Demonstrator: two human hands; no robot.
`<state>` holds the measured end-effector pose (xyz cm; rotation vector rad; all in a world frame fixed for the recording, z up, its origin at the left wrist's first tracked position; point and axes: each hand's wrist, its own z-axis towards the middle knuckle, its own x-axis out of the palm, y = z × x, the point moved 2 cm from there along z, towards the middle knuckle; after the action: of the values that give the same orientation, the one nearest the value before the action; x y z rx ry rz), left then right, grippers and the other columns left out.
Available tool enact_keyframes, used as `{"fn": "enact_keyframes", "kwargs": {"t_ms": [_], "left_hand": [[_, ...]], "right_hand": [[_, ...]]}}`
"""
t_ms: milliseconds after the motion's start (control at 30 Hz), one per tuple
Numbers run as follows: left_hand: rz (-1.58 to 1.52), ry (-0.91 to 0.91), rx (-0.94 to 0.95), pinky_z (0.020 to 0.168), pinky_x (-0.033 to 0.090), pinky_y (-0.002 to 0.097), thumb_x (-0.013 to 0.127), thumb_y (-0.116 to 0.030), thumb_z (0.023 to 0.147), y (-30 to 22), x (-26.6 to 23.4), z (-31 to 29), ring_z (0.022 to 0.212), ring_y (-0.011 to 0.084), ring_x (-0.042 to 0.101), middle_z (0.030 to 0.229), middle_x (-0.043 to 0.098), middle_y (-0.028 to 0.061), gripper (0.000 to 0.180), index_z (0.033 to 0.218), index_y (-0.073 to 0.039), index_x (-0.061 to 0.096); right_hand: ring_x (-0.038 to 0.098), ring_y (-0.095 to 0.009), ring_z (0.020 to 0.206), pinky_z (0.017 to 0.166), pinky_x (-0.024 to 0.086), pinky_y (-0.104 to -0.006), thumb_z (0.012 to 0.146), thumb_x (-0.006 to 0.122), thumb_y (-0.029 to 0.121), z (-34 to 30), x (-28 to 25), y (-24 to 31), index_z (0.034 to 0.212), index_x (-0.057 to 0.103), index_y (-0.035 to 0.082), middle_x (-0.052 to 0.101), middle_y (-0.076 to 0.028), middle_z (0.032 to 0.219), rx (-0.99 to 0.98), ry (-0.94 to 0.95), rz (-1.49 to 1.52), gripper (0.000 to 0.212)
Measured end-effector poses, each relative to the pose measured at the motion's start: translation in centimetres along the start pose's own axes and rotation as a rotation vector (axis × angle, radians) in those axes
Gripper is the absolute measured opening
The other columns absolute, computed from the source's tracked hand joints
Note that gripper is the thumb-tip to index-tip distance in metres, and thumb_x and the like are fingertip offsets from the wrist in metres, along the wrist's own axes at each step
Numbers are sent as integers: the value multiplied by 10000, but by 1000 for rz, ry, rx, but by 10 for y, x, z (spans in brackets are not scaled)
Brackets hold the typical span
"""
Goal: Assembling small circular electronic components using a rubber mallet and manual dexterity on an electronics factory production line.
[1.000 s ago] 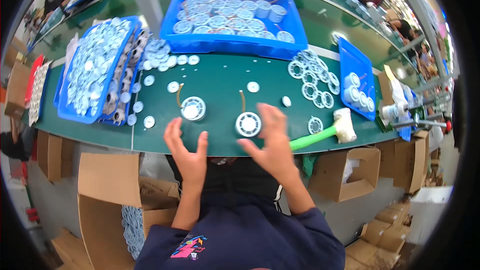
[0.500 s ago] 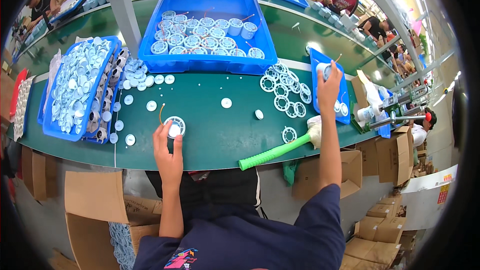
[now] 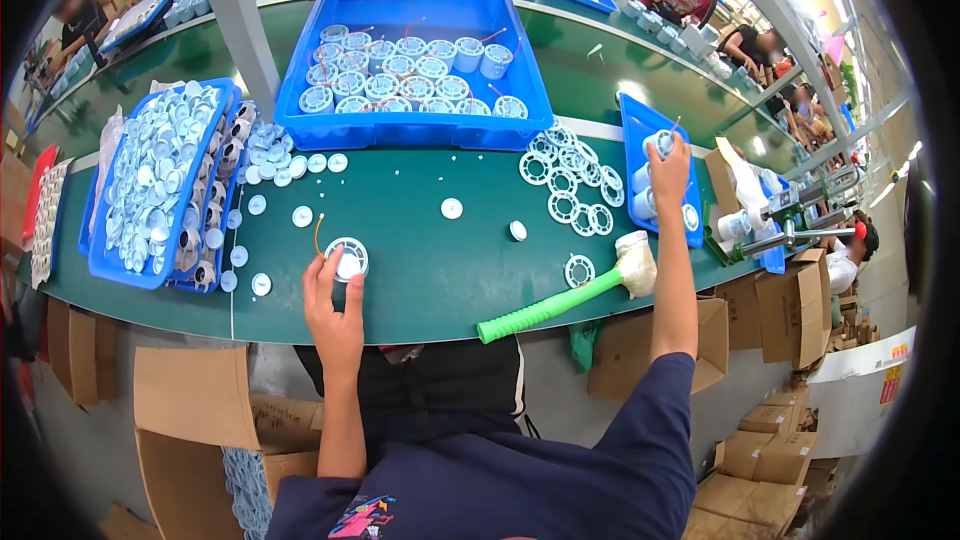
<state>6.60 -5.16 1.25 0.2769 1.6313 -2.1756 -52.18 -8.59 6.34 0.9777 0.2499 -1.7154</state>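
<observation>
My left hand (image 3: 335, 312) is closed around a white round cup (image 3: 350, 260) at the front of the table. An orange wire sticks up from this cup, and a ring shows at its top. Over the small blue tray (image 3: 632, 123) on the right, my right hand (image 3: 672, 178) grips another pale cup (image 3: 660, 144), which also has a thin wire. Several similar cups (image 3: 643, 205) stand in that tray, partly hidden by my hand. Nearer to me lies a mallet (image 3: 548, 310) with a green handle and a whitish head.
A large blue bin (image 3: 420, 128) of wired cups stands at the back. Loose slotted rings (image 3: 562, 206) lie right of centre. Stacked blue trays (image 3: 95, 258) with pale caps (image 3: 160, 175) fill the left. A metal clamp fixture (image 3: 790, 225) stands far right; a cardboard box (image 3: 190, 400) sits below.
My right hand has shifted a little right and down over the small tray with its cup, uncovering cups at the tray's left side. My left hand keeps its hold and has hardly moved.
</observation>
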Motion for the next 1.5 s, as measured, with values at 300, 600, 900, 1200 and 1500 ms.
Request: {"fn": "enact_keyframes", "kwargs": {"t_ms": [300, 600, 900, 1200, 1500], "left_hand": [[-91, -13, -95, 1086, 436, 407, 710, -231, 978, -3, 3, 8, 1267, 319, 564, 1367, 571, 172, 384, 1337, -99, 684], [-121, 8, -108, 1098, 425, 402, 719, -249, 973, -1, 10, 9, 1286, 307, 551, 1359, 581, 168, 388, 1334, -109, 690], [-124, 49, -63, 1069, 444, 393, 768, -191, 926, -1, 0, 4, 1222, 292, 587, 1296, 636, 141, 363, 1277, -109, 726], [-216, 80, -123, 1071, 439, 384, 769, -220, 926, -5, 3, 10, 1230, 275, 571, 1301, 635, 116, 375, 1287, -128, 727], [-152, 71, -65, 1073, 443, 393, 804, -219, 888, -4, 1, 7, 1238, 288, 571, 1324, 610, 145, 546, 1393, -98, 636]], "right_hand": [[654, -379, 1068, 912, 527, -467, 948, 695, 205, -50, -13, 91, 1167, 701, 73, 678, -162, 1161, -331, 197, 99, 255], [636, -343, 1077, 923, 523, -423, 863, 809, 179, -130, -34, 135, 1192, 694, 24, 667, -142, 1164, -331, 549, 152, 382], [613, -364, 1049, 894, 516, -436, 844, 802, 164, -161, -70, 186, 1259, 621, 25, 616, -174, 1167, -353, 494, 381, 474], [553, -339, 1116, 912, 540, -430, 821, 826, 188, -217, -63, 259, 1259, 611, 35, 593, -125, 1298, -533, 715, 431, 512], [557, -339, 1125, 928, 540, -421, 816, 811, 137, -220, -67, 261, 1342, 584, 55, 589, -100, 1358, -521, 725, 412, 579]]}}
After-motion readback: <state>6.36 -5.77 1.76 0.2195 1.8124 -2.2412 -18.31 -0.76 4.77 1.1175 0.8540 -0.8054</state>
